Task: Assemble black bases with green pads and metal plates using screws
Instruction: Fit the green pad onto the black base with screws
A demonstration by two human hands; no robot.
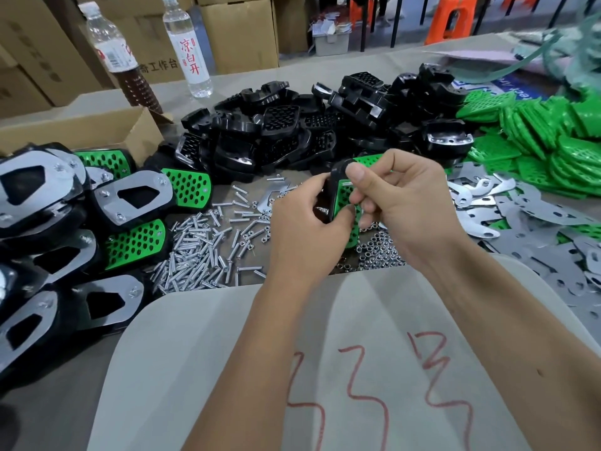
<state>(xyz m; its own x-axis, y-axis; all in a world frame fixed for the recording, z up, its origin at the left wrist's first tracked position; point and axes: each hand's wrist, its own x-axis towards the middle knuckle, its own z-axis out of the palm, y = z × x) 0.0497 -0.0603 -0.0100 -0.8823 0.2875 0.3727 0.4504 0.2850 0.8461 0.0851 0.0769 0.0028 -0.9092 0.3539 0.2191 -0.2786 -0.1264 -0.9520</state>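
A black base with a green pad (344,196) is held upright between both hands over the table's middle. My left hand (305,229) grips its left edge with curled fingers. My right hand (400,203) pinches at its top and front face; whether a screw sits between those fingertips is hidden. Loose screws (201,252) lie spread to the left of my hands, small nuts (380,252) just below them. A heap of bare black bases (312,125) fills the far middle. Green pads (540,138) are piled far right, metal plates (520,216) in front of them.
Finished assemblies (130,203) with plates and green pads are stacked at the left. An open cardboard box (97,131) and two bottles (190,43) stand at the far left. A grey sheet with red marks (325,369) covers the near edge under my forearms.
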